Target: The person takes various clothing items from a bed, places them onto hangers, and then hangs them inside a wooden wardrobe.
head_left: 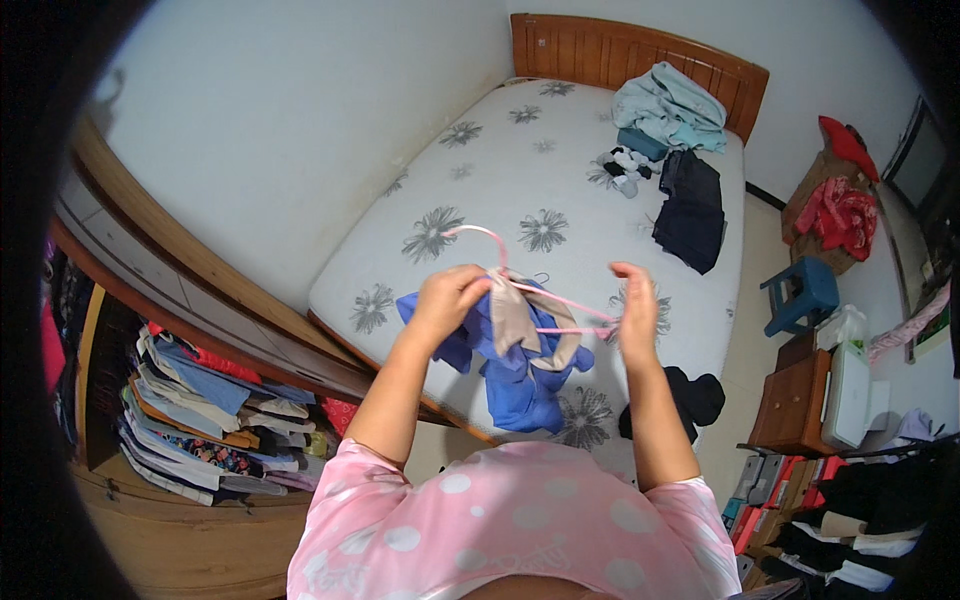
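Observation:
A blue garment (520, 385) with a beige collar (514, 318) hangs in front of me above the near part of the bed. My left hand (452, 303) is closed, pinching it at the collar beside the neck of a pink clothes hanger (565, 301). The hanger's hook points up and left, and its left part is hidden by cloth. At the hanger's bare right end is my right hand (637, 318), its fingers stretched out and apart. Whether the palm touches the hanger I cannot tell.
On the bed (480, 190) lie folded dark trousers (690, 215), balled socks (627, 165), a pale blue cloth heap (668, 105) and a black item (690, 400). A shelf of folded clothes (210, 410) stands left; a blue stool (802, 297) and wooden cabinet (790, 400) stand right.

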`<state>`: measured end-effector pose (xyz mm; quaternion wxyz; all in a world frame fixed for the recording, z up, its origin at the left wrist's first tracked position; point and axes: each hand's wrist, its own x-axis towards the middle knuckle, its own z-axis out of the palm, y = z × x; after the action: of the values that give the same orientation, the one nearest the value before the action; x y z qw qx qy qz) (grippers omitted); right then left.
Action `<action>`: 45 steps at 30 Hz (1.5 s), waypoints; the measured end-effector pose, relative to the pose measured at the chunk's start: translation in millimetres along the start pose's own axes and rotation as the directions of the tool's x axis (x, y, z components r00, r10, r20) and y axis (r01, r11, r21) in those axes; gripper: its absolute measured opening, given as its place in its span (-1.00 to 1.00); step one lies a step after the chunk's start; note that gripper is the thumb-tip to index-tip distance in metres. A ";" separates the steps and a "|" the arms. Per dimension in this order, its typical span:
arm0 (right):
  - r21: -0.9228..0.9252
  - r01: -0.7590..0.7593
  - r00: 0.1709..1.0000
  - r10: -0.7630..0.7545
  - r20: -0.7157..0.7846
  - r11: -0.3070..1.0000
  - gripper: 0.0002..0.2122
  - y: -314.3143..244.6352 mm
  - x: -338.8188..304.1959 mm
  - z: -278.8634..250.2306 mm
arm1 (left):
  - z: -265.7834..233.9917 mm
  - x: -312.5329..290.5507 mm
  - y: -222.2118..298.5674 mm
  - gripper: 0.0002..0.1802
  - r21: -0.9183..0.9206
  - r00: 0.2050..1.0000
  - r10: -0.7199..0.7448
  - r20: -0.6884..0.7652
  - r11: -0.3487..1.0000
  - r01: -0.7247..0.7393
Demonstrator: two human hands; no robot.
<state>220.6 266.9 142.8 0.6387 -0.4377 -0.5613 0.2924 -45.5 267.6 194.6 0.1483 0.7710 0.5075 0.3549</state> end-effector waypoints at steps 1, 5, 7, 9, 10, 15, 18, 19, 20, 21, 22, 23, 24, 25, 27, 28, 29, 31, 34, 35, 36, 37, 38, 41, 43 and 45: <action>0.033 -0.105 0.991 0.108 -0.076 0.994 -0.75 8.9 2.2 -8.5 | -7.9 -1.7 -5.4 -0.83 0.000 0.998 -0.051 -0.046 0.999 0.051; 0.048 -0.262 0.960 0.265 -0.088 0.964 -0.81 69.5 -18.5 -17.6 | -20.9 -5.4 -20.7 -0.85 -0.124 0.979 -0.055 -0.195 0.992 0.031; 0.091 -0.305 0.952 0.306 0.009 0.948 -0.83 79.8 -37.6 -1.8 | -22.7 -6.7 -25.2 -0.84 -0.140 0.981 -0.058 -0.187 0.990 0.031; 0.131 -0.351 0.935 0.339 0.105 0.927 -0.84 85.6 -50.9 15.2 | -23.3 -6.2 -20.1 -0.83 -0.173 0.982 -0.063 -0.180 0.984 0.031; 0.114 -0.252 0.953 0.226 0.203 0.961 -0.84 88.3 -55.1 22.1 | -23.6 -5.5 -16.0 -0.83 -0.208 0.982 -0.069 -0.176 0.978 0.031; 0.125 -0.072 0.906 0.013 0.423 0.990 -0.83 77.4 -55.9 52.5 | -22.7 -5.6 -0.7 -0.81 -0.247 0.981 -0.001 -0.194 0.968 -0.048; 0.125 -0.147 0.841 0.058 0.537 0.981 -0.79 76.0 -51.1 61.7 | -22.1 -11.6 -2.4 -0.76 -0.300 0.987 -0.023 -0.160 0.954 -0.026; 0.091 -0.060 0.834 0.000 0.552 0.994 -0.78 73.4 -47.7 63.4 | -22.0 -13.7 -5.0 -0.71 -0.351 0.990 -0.058 -0.132 0.937 0.008; 0.058 0.029 0.821 -0.057 0.569 0.998 -0.78 69.6 -44.9 64.0 | -22.0 -14.9 -7.3 -0.71 -0.348 0.989 -0.056 -0.133 0.937 0.006; 0.092 -0.056 0.810 -0.008 0.587 0.994 -0.81 81.5 -44.5 66.7 | -22.3 -15.9 -10.0 -0.71 -0.367 0.989 -0.037 -0.145 0.930 -0.019; 0.094 -0.054 0.811 -0.011 0.586 0.994 -0.81 85.3 -43.2 63.9 | -23.5 -16.6 -11.9 -0.71 -0.386 0.988 -0.017 -0.156 0.921 -0.045; -0.101 -0.087 0.871 0.124 0.475 0.991 -0.83 83.2 -39.6 60.3 | -25.2 -17.4 -13.5 -0.71 -0.385 0.987 -0.016 -0.159 0.922 -0.047; -0.285 -0.141 0.913 0.236 0.332 0.948 -0.85 82.5 -36.3 55.8 | -27.4 -18.0 -15.0 -0.72 -0.382 0.983 -0.047 -0.176 0.924 -0.025; -0.258 -0.066 0.978 0.114 0.176 0.964 -0.85 100.4 -35.2 52.3 | -29.6 -18.5 -16.1 -0.72 -0.379 0.978 -0.077 -0.194 0.925 -0.003; -0.281 0.021 0.992 0.015 0.123 0.960 -0.84 59.1 -23.8 38.4 | -36.2 -27.0 -22.4 -0.72 -0.381 0.966 -0.102 -0.236 0.925 0.004; -0.315 0.100 0.995 -0.087 0.055 0.944 -0.83 36.9 -18.7 28.6 | -38.0 -28.1 -24.2 -0.73 -0.388 0.957 -0.115 -0.267 0.922 0.003; -0.251 -0.015 0.996 0.037 0.084 0.968 -0.81 28.8 -18.7 22.6 | -39.1 -28.0 -26.5 -0.73 -0.425 0.954 -0.134 -0.269 0.905 0.007; -0.254 0.115 0.970 -0.052 0.239 0.960 -0.79 37.3 -14.8 8.2 | -43.6 -25.5 -29.1 -0.74 -0.388 0.952 -0.132 -0.275 0.921 0.016; -0.239 0.078 0.924 0.020 0.381 0.968 -0.71 16.4 -9.5 -6.9 | -46.8 -24.9 -22.2 -0.78 -0.320 0.947 -0.142 -0.288 0.947 0.045; -0.245 0.064 0.936 0.027 0.351 0.967 -0.68 5.7 -5.0 -11.3 | -49.1 -24.3 -16.4 -0.81 -0.184 0.960 -0.100 -0.262 0.982 0.052; -0.250 0.049 0.946 0.035 0.321 0.967 -0.66 -0.3 -1.3 -14.6 | -50.4 -23.9 -11.9 -0.83 -0.044 0.971 -0.062 -0.231 0.998 0.054; -0.223 0.011 0.943 0.064 0.326 0.975 -0.65 -1.4 0.9 -18.2 | -50.5 -23.7 -8.8 -0.83 -0.047 0.971 -0.062 -0.229 0.997 0.053; -0.224 0.013 0.944 0.061 0.323 0.975 -0.65 -5.0 1.9 -19.7 | -51.1 -22.7 -5.4 -0.85 0.048 0.978 -0.038 -0.208 0.998 0.049; -0.182 0.045 0.937 0.021 0.349 0.982 -0.64 -12.7 3.2 -22.6 | -48.7 -20.7 0.1 -0.86 0.198 0.979 -0.001 -0.203 0.979 0.042; -0.220 0.055 0.931 0.030 0.365 0.974 -0.61 -15.0 1.1 -23.4 | -45.6 -19.6 2.9 -0.85 0.253 0.975 0.014 -0.222 0.967 0.044; -0.194 0.052 0.928 0.024 0.372 0.980 -0.60 -24.7 -0.1 -21.4 | -43.7 -20.1 3.9 -0.84 0.340 0.955 0.046 -0.294 0.938 0.060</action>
<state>238.5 250.9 164.9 0.4755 -0.4324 -0.7017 0.3076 -78.0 242.3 219.7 -0.0662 0.7208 0.5813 0.3718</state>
